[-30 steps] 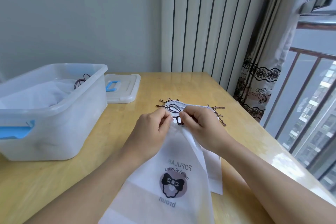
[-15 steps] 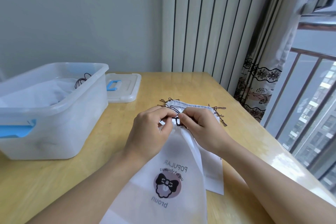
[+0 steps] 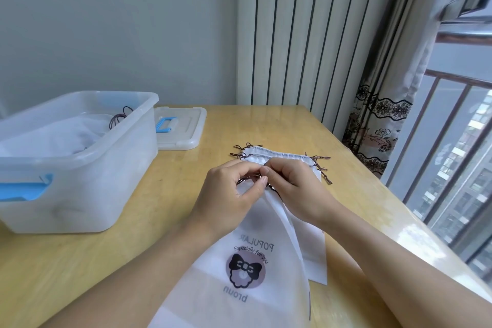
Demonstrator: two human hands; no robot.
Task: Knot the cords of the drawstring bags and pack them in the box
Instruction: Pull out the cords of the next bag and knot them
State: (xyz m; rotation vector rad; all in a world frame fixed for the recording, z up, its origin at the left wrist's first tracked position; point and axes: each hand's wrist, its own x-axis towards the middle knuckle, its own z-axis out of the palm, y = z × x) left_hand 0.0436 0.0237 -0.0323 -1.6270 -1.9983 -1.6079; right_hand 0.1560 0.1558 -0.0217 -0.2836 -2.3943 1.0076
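Midway: your left hand [image 3: 234, 189] and right hand [image 3: 292, 186] pinch one bag's cord [image 3: 273, 189]; bags lie boxed [image 3: 80, 157], others wait.

Single head cam, wide-angle, looks fwd and down over table [image 3: 170, 194]; hands close below centre, wall and window behind.

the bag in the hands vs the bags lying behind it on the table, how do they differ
The held bag is bunched at its top, pinched by the left hand and right hand; the stacked bags lie flat, untouched. The held bag's bow print shows; theirs is hidden. All are white with dark cords.
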